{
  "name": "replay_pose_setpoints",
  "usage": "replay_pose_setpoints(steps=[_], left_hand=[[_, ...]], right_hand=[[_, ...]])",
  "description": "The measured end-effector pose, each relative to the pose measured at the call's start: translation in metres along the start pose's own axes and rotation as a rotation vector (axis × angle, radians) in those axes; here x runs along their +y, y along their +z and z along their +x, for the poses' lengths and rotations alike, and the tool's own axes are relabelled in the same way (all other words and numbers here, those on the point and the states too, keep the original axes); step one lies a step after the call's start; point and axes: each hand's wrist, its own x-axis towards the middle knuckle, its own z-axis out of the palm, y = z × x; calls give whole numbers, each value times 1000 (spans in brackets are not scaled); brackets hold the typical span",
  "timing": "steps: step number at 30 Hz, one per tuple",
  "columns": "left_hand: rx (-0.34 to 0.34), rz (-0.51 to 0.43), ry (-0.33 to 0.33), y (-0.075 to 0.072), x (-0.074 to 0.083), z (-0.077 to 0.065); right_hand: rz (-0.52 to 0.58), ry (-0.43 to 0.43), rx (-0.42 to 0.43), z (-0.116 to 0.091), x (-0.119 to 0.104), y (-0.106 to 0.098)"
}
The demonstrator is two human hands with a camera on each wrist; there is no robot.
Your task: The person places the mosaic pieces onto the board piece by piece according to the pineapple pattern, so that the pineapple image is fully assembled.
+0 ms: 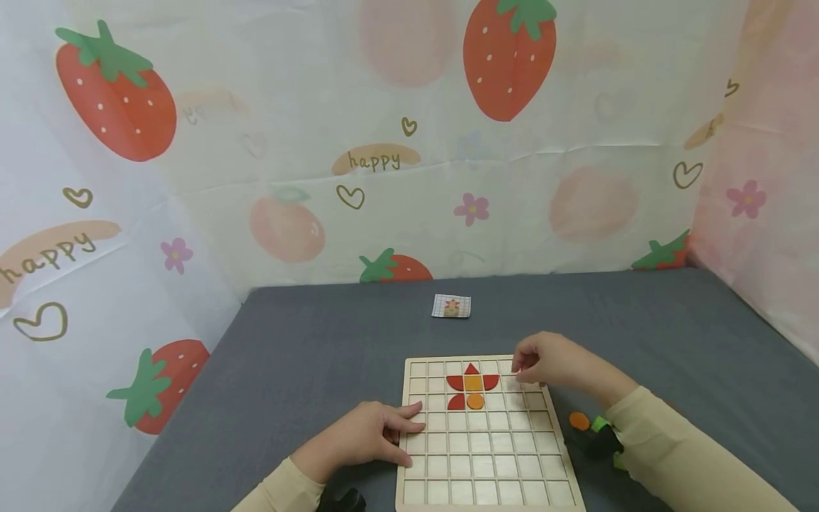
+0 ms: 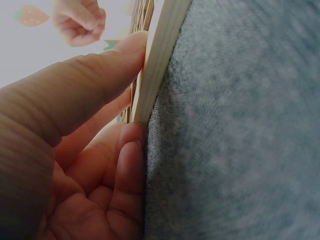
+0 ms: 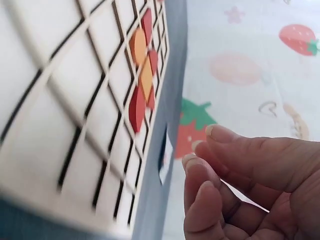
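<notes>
A pale wooden grid board (image 1: 448,452) lies on the grey cloth. My left hand (image 1: 377,432) rests at its left edge, with fingertips over the rim and the thumb against it. In the left wrist view the thumb (image 2: 110,65) touches the board's side wall. Over the board's far right corner is my right hand (image 1: 544,359), fingers curled and thumb tip close to the fingertips; no piece shows between them. In the upper cells sit an orange square (image 1: 473,383), an orange disc (image 1: 475,402), a red triangle (image 1: 471,369) and several rounded red pieces (image 1: 490,382).
A small card (image 1: 451,306) printed with a coloured figure lies beyond the board. Right of the board, partly under the right sleeve, are a loose orange disc (image 1: 579,421) and green pieces (image 1: 598,424). A fruit-patterned curtain (image 1: 512,213) closes off the back.
</notes>
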Motion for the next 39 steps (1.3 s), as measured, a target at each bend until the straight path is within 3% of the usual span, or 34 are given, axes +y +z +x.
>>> replay_pose_setpoints(steps=[14,23,32,39], left_hand=[[-5,11,-4,0,2,0],[0,19,3,0,0,0],[3,19,4,0,0,0],[-4,25,1,0,1,0]], right_hand=[[-55,41,12,-46,53,-42],[-79,138,33,-69,94,-58],[-59,169,-58,-86,132,-72],[-43,181,-85,-88,138,-71]])
